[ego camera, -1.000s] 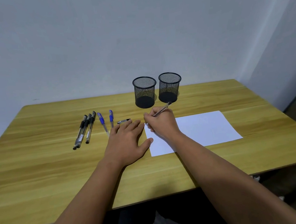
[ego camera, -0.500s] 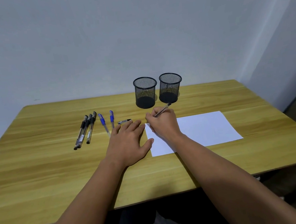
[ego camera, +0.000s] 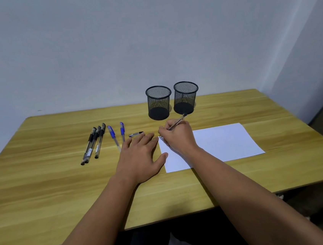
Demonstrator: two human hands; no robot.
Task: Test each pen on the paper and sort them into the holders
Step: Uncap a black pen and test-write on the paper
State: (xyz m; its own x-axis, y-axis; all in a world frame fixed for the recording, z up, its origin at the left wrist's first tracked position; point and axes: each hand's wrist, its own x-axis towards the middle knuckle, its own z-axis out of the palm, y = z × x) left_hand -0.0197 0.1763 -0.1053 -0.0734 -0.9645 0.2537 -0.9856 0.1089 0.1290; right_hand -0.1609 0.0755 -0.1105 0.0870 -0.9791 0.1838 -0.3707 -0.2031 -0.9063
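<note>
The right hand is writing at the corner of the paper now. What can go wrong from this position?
1. The right hand works the pen at the very corner of the paper; the left hand lies mostly on the table, only its thumb at the sheet's edge, so the sheet might slide.
2. The loose cap lies just beyond the left fingertips and could be knocked away.

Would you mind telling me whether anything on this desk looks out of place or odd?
Only one small thing: a loose black pen cap lies alone on the table, just beyond the left hand. It probably came off the pen in the right hand. Both holders stand upright and the paper lies flat.
</note>
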